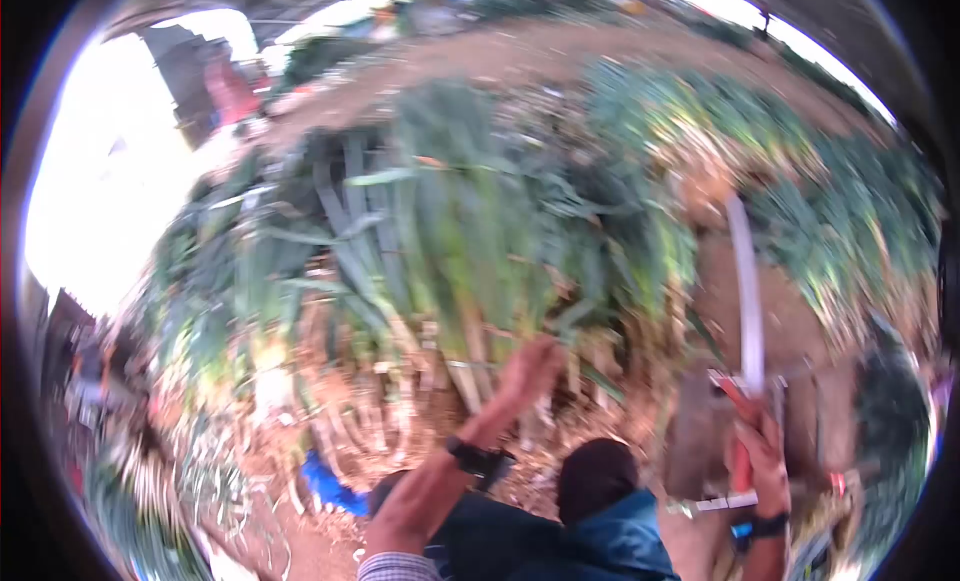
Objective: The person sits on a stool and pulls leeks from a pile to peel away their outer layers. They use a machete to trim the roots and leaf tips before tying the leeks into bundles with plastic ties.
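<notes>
My left hand (533, 369), with a black watch on the wrist, is at the lower stalks of a big heap of leeks (465, 241). Its fingers look curled, but motion blur hides what is in them. On the right side, my right hand (765, 449) is wrapped round the red handle of a long knife (747, 301). The pale blade points up and away from me, apart from the heap in front. A dark band with a blue part is on my right wrist.
More leeks (850, 221) lie in a pile at the right, and others (140, 506) at the lower left. Dry trimmings cover the ground near a blue cloth or bag (332, 484). My knees (597, 476) are at the bottom. A dirt path (540, 46) runs behind.
</notes>
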Action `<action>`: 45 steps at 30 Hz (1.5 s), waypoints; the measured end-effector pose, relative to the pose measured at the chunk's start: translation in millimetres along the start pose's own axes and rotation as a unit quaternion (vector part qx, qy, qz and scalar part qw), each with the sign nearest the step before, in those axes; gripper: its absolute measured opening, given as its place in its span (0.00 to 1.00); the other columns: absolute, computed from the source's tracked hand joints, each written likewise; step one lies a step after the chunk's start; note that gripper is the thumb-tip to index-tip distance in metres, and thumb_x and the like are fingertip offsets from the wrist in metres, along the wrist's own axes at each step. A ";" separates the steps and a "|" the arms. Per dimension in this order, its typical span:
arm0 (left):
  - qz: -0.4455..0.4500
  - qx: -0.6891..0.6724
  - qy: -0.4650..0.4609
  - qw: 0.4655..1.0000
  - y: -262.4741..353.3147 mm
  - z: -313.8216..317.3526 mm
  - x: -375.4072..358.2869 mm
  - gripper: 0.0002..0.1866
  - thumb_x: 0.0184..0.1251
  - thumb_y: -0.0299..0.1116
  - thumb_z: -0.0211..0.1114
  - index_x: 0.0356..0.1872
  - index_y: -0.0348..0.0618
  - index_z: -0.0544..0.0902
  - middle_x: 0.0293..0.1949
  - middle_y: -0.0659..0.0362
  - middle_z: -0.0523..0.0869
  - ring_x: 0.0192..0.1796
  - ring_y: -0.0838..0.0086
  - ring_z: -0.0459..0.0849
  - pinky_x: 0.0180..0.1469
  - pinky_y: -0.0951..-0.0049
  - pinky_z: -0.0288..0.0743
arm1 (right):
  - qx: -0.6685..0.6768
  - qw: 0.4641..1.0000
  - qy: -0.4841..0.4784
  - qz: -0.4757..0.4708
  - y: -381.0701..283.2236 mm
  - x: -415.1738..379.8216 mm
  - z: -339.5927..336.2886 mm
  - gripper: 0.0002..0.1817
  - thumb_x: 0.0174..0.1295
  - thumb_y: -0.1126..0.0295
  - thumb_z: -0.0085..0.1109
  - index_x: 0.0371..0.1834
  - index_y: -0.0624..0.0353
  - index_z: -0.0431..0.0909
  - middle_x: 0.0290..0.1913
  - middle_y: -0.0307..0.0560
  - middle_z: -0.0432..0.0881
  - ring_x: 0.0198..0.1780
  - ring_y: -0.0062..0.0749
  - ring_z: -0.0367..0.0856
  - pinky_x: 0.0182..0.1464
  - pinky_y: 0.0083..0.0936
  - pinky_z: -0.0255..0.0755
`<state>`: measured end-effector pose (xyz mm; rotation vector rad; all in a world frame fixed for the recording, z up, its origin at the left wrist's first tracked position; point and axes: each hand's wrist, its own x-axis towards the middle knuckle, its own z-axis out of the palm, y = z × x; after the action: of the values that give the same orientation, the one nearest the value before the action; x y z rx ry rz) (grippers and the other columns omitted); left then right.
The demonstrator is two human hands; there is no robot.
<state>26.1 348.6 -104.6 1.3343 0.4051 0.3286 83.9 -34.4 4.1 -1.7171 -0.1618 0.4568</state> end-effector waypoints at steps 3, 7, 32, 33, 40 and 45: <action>0.263 0.178 -0.009 0.948 143.3 -10.8 -45.4 0.04 0.75 0.29 0.59 0.43 0.41 0.78 0.34 0.61 0.78 0.27 0.80 0.76 0.29 0.77 0.71 | -0.049 0.998 0.043 -0.012 15.1 9.3 -9.3 0.21 0.60 0.72 0.52 0.59 0.61 0.76 0.23 0.34 0.71 0.17 0.17 0.66 0.17 0.16 0.60; 0.401 0.189 0.116 0.889 288.2 -59.3 -132.2 0.05 0.77 0.26 0.54 0.45 0.36 0.76 0.39 0.55 0.83 0.35 0.71 0.88 0.40 0.74 0.80 | -0.138 0.987 0.032 -0.071 -37.0 13.6 -32.3 0.18 0.63 0.70 0.51 0.56 0.59 0.76 0.21 0.32 0.69 0.16 0.18 0.66 0.17 0.18 0.61; 0.179 0.558 0.357 0.728 -15.9 -113.3 95.6 0.24 0.77 0.37 0.51 0.67 0.31 0.67 0.70 0.40 0.67 0.69 0.42 0.65 0.70 0.50 0.57 | 0.037 0.992 -0.097 0.077 54.6 291.7 114.8 0.19 0.65 0.58 0.63 0.45 0.65 0.78 0.28 0.48 0.83 0.24 0.28 0.82 0.27 0.28 0.79; 0.158 0.557 0.374 0.725 -26.8 -104.9 102.8 0.25 0.78 0.39 0.50 0.68 0.31 0.67 0.71 0.41 0.65 0.70 0.41 0.63 0.71 0.49 0.55 | 0.082 0.987 -0.104 0.092 58.5 297.7 122.9 0.17 0.64 0.61 0.63 0.46 0.65 0.78 0.29 0.48 0.83 0.26 0.28 0.82 0.28 0.28 0.79; 0.160 0.634 0.402 0.641 -68.0 -113.6 125.9 0.26 0.78 0.36 0.48 0.71 0.33 0.62 0.75 0.44 0.59 0.77 0.48 0.54 0.77 0.50 0.45 | 0.115 0.979 -0.123 0.110 82.1 400.9 171.2 0.09 0.63 0.71 0.57 0.44 0.61 0.76 0.27 0.45 0.76 0.27 0.29 0.79 0.29 0.31 0.78; 0.173 0.629 0.399 0.645 -78.8 -123.0 129.6 0.28 0.76 0.34 0.49 0.72 0.33 0.60 0.74 0.43 0.59 0.76 0.46 0.54 0.75 0.47 0.45 | -0.004 0.984 -0.172 -0.041 83.2 476.6 265.6 0.16 0.57 0.70 0.56 0.47 0.65 0.75 0.32 0.51 0.81 0.35 0.42 0.82 0.39 0.36 0.78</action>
<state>83.8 497.8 -216.6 2.6383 1.2848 1.1133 403.0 360.9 -211.7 -1.6216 -0.4828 0.6903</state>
